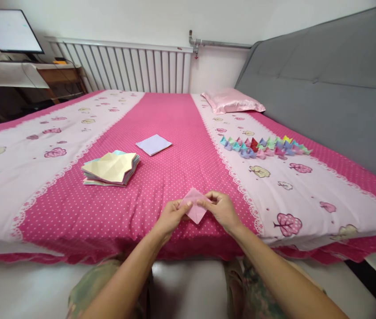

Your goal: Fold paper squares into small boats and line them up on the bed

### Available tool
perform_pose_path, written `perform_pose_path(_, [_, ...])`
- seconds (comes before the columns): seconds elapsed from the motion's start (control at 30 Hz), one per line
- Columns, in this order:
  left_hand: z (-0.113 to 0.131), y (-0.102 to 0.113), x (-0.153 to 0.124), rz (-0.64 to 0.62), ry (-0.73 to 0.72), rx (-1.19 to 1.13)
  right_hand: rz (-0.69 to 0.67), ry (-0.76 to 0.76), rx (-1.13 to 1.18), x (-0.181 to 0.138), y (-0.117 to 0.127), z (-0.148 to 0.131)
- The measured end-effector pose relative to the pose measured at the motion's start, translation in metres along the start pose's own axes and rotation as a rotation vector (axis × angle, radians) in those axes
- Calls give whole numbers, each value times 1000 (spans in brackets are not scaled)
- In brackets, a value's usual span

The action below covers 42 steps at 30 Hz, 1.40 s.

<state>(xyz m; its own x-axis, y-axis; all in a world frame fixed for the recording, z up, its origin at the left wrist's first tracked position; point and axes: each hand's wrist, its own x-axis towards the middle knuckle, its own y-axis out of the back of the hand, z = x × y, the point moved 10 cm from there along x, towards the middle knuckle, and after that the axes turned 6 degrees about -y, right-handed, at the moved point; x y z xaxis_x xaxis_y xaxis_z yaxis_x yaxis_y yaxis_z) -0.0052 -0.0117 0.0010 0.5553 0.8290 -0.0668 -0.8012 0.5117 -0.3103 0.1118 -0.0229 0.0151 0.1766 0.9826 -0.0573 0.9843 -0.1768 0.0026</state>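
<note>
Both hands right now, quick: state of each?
Left hand: closed, holding the left side of the folded pink paper.
Right hand: closed, holding the folded pink paper's right side.

Beyond the bed (171, 113) there is a white wall (124, 20), with a ribbed white radiator (128, 66) and a grey pipe (224, 44). A grey padded headboard (323, 71) rises at the bed's right side. To the bed's far left stands a desk (8, 74) with a lit monitor (10, 31). Before the bed, the floor (188, 288) is pale and shiny.
</note>
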Motion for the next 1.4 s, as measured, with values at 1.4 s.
perform_pose_path(1.4, [2, 9, -2, 88, 30, 3, -123, -126, 262, 0, -9, 8])
